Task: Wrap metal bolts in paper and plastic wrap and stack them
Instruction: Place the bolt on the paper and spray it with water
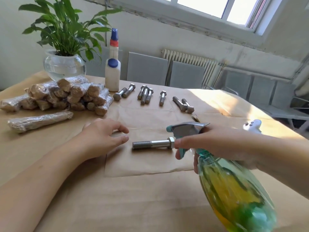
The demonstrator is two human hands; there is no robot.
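A single metal bolt (153, 144) lies on a brown paper sheet (143, 166) in the middle of the table, head to the right. My right hand (210, 144) grips a green-tinted spray bottle (234, 188) by its neck, fingers on the teal trigger, nozzle pointing left over the bolt's head. My left hand (103, 138) rests on the sheet's left edge with relaxed fingers, just left of the bolt's threaded end. Several bare bolts (145, 95) lie in a row further back. A stack of wrapped bolts (66, 97) sits at the left, one long wrapped bundle (40, 121) in front of it.
A white bottle with a blue cap (112, 76) and a glue bottle (114, 42) stand behind the bolts. A potted plant in a glass bowl (64, 66) is at the back left. A white controller (252, 125) lies at the right. Chairs stand beyond the table.
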